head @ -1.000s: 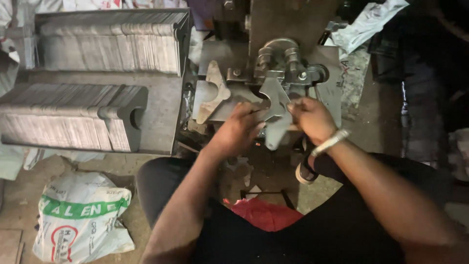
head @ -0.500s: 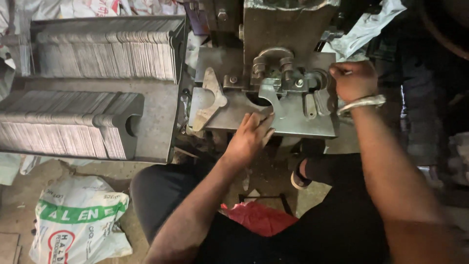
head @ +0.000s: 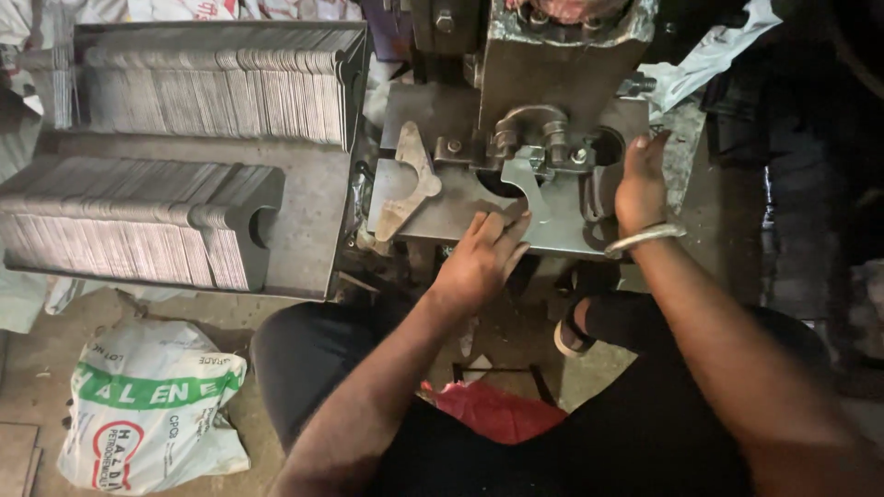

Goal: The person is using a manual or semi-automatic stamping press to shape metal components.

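Far left: stacked blanks (head: 184,83) racked on edge in metal tray (head: 304,198), second row (head: 138,241) below, notched profile.
Loose blank (head: 408,179) lies flat on press bed (head: 442,216), left of die.
Left hand (head: 483,253): fingers together, flat, pinning curved blank (head: 527,184) at die mouth; no closed grip.
Right hand (head: 640,179): rests on right side of fixture; grip state cannot tell.
Step, by judgement: seating blank for stamping. Next needs fingers clear of die.
Blank: thin grey steel, curved cutout edge.
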